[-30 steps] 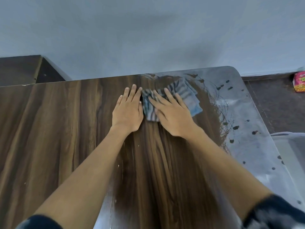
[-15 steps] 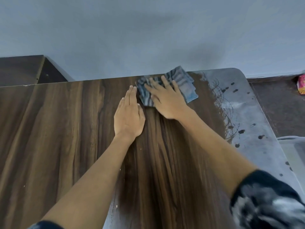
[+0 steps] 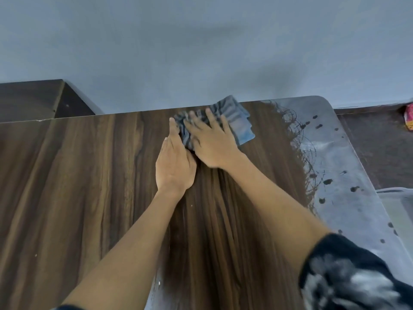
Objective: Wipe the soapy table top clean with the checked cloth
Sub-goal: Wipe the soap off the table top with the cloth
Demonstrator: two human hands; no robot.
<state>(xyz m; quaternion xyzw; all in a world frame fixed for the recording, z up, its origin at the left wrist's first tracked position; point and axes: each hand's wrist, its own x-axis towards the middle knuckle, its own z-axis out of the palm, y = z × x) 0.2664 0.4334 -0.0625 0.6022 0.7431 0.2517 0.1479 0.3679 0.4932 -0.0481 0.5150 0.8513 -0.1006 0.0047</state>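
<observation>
Far left: dark cabinet point(image 3: 33, 99) against the wall, behind the table top point(image 3: 78, 186). Wood here looks dry and bare, no suds visible.

Centre: left hand point(image 3: 175, 164) lies flat on the wood, fingers straight and together, holding nothing; its fingertips touch the near-left edge of the checked cloth point(image 3: 237, 121). Just beside it, the right hand point(image 3: 212, 142) presses flat on the cloth w/ fingers spread, not curled round it. It's blurred, so prob. mid-stroke.

Cloth sits bunched at the far edge of the table, partly under the right palm, its free end sticking out to the right, long axis running roughly left–right along that far edge.

Right: soapy film point(image 3: 339, 164) w/ dark spots covers the strip up to the right edge & rounded corner. Key relation: suds lie right of the cloth, near but not touching; right hand is the nearer one. Judging by that, next pass needs to sweep rightward. Maybe two-thirds done.

Far right: pink packet point(image 3: 409, 116) beyond the table, pale tub point(image 3: 397, 198) beside it.
</observation>
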